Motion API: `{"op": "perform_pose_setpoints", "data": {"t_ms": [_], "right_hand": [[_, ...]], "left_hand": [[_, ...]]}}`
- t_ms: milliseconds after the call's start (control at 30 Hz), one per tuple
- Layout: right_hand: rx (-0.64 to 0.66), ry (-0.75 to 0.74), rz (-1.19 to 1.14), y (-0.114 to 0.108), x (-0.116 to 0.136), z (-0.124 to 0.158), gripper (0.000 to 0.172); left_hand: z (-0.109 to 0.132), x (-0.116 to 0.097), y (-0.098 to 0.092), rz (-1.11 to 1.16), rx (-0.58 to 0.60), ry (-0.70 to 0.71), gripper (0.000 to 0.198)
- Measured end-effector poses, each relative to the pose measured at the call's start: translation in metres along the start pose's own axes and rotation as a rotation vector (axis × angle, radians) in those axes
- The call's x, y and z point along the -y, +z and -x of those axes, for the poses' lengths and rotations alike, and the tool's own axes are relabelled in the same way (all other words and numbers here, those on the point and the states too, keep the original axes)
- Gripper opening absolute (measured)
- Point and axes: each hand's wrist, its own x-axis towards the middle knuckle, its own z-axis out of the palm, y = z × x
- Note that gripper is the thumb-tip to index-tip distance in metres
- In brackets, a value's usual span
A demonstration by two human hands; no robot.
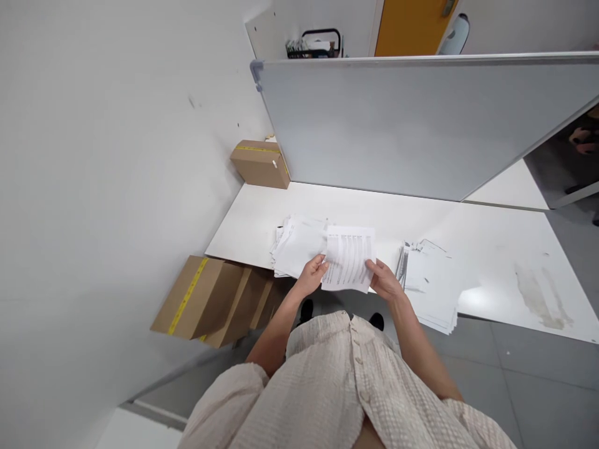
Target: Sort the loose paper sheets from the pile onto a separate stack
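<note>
A printed sheet of paper (349, 259) is held up in front of me, over the table's near edge. My left hand (312, 274) pinches its left edge between thumb and fingers. On the opposite edge, my right hand (384, 279) grips it with the thumb on top. I cannot tell whether it is one sheet or a thin few. Just left of it lies a loose paper stack (297, 246), partly covered by the held sheet. To the right, another paper pile (430, 284) sticks out past the table's front edge.
The white table (486, 249) has a stained patch at its right end. A whiteboard panel (384, 125) stands along the back. One cardboard box (261, 165) sits at the back left corner; several more cardboard boxes (187, 296) stand below, beside the wall.
</note>
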Motion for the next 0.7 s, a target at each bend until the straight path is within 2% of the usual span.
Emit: {"op": "perform_pose_setpoints", "data": {"t_ms": [133,267,433,700], "right_hand": [[-0.096,-0.183,0.033,-0.001,-0.001,0.004,0.040],[-0.137,-0.253,0.133,-0.002,-0.004,0.006,0.027],[-0.148,-0.329,0.162,0.000,-0.003,0.007,0.031],[-0.289,-0.427,0.176,-0.004,-0.005,0.001,0.025]], "left_hand": [[-0.005,0.006,-0.004,-0.003,0.015,-0.004,0.037],[-0.014,0.011,-0.003,-0.009,-0.109,0.080,0.036],[-0.017,0.012,0.002,-0.236,-0.222,0.141,0.025],[-0.021,0.010,0.010,-0.471,-0.231,0.228,0.025]]}}
